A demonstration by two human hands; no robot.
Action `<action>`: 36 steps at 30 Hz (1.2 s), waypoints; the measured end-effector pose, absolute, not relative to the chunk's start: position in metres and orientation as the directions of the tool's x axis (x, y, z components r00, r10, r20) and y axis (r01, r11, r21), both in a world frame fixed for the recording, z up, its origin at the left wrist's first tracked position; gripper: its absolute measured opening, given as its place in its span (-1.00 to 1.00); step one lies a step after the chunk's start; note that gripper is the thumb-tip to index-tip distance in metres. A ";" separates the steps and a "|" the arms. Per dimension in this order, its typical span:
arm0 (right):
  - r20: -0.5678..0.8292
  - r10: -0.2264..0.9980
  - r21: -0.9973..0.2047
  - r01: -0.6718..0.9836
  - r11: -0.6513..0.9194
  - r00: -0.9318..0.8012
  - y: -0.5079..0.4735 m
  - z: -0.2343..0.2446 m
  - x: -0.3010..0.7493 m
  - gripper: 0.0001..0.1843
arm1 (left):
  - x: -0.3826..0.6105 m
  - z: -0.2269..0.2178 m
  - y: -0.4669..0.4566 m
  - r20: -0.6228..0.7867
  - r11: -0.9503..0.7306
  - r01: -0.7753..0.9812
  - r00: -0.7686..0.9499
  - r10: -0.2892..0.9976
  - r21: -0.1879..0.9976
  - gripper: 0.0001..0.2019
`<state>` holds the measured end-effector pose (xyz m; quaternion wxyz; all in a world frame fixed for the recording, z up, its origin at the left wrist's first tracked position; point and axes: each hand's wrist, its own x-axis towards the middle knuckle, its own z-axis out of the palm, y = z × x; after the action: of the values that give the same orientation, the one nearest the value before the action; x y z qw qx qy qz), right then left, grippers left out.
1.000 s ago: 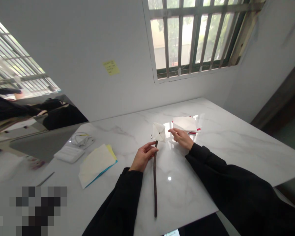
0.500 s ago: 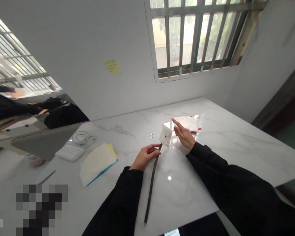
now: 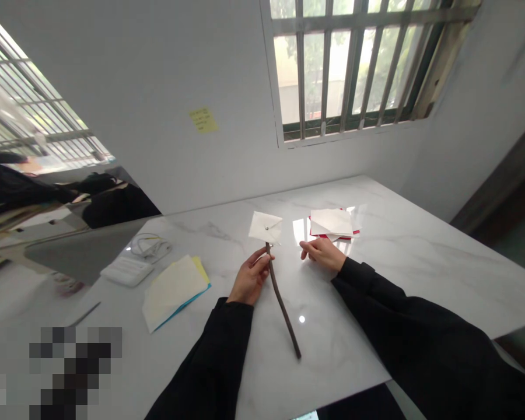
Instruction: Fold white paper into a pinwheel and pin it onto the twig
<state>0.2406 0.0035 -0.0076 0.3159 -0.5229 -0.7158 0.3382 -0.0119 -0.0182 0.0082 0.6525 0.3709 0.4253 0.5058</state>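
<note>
My left hand (image 3: 250, 276) grips a thin dark wooden stick (image 3: 280, 297) below its top, with the lower end tilting down to the right over the table. A square of white paper (image 3: 265, 227), folded like a pinwheel, is fixed by a small pin at the stick's top. My right hand (image 3: 322, 255) rests on the marble, holding nothing, just in front of a stack of white sheets on red paper (image 3: 332, 223).
A white marble table (image 3: 402, 268) extends under everything. To the left lie cream and yellow sheets on blue paper (image 3: 175, 291), a white pad (image 3: 126, 271) and a white cable (image 3: 149, 246). A mirror panel (image 3: 39, 116) stands beyond the table's left side.
The stick has swung, its paper top moving left and its lower end right. My right hand has drawn slightly back and lowered toward the table.
</note>
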 end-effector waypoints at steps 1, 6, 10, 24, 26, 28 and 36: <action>0.064 0.941 -0.847 0.480 0.227 -0.331 0.000 -0.006 0.236 -0.27 | -0.012 0.008 -0.018 -0.186 0.213 -0.364 0.109 0.977 0.907 -0.51; -0.083 0.735 -0.953 0.270 0.139 -0.673 -0.019 -0.004 0.212 -0.38 | -0.006 0.007 -0.021 -0.193 0.235 -0.396 0.145 0.970 0.887 -0.59; -0.073 0.679 -0.968 0.215 0.128 -0.730 -0.026 -0.002 0.203 -0.47 | -0.004 0.007 -0.023 -0.182 0.235 -0.395 0.168 0.969 0.888 -0.60; -0.200 0.476 -0.971 0.239 0.023 -0.857 -0.033 -0.001 0.206 -0.58 | -0.025 0.004 -0.010 -0.107 0.104 -0.477 0.022 0.994 0.873 -0.68; -0.201 0.463 -0.975 0.222 -0.008 -0.863 -0.031 -0.003 0.206 -0.54 | -0.024 0.004 -0.011 -0.104 0.111 -0.478 0.042 0.994 0.871 -0.68; -0.210 0.497 -0.978 0.192 -0.088 -0.842 -0.028 -0.006 0.206 -0.48 | -0.023 0.004 -0.011 -0.108 0.123 -0.489 0.060 0.992 0.864 -0.68; -0.269 0.813 -0.890 -0.190 -0.415 -0.517 -0.019 -0.013 0.202 -0.58 | -0.010 0.000 -0.019 -0.106 0.207 -0.459 0.237 0.966 0.864 -0.52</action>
<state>0.2015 -0.0188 -0.0128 0.3305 -0.3638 -0.4281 0.7584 -0.0105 -0.0193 0.0002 0.6957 0.3664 0.3458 0.5119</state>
